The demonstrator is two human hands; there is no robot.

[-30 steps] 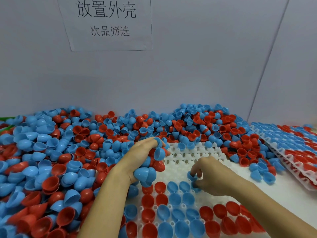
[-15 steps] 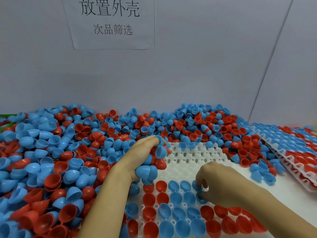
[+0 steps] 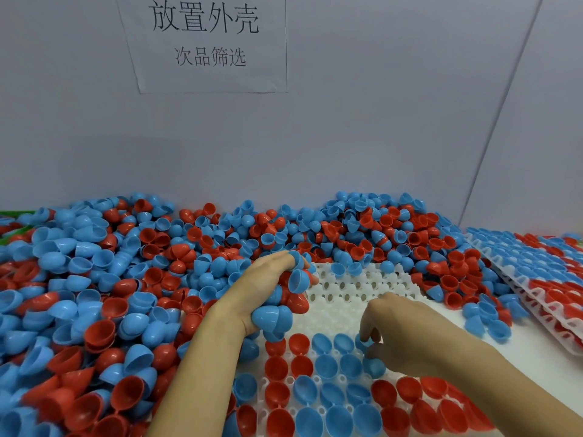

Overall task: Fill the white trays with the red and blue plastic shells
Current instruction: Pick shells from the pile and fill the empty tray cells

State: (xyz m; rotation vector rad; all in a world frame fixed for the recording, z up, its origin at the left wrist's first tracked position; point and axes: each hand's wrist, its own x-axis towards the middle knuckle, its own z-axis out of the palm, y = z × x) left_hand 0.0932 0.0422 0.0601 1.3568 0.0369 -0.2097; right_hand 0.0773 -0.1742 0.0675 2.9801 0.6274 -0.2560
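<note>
Red and blue shells (image 3: 94, 294) lie heaped across our bench on the left and along the back wall. From the head view, our left hand (image 3: 265, 288) grips a clutch of them over the white tray (image 3: 350, 288), whose near rows are filled, far rows bare. Our right hand (image 3: 400, 335) curls down, fingertips pinching a blue shell (image 3: 373, 367) at the tray. Filled trays (image 3: 542, 279) are stacked at right; a paper sign (image 3: 205, 42) hangs on the wall.

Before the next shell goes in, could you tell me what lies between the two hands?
In the head view, only bare white tray with empty sockets lies between the left hand, which grips a bunch of shells, and the right hand.
</note>
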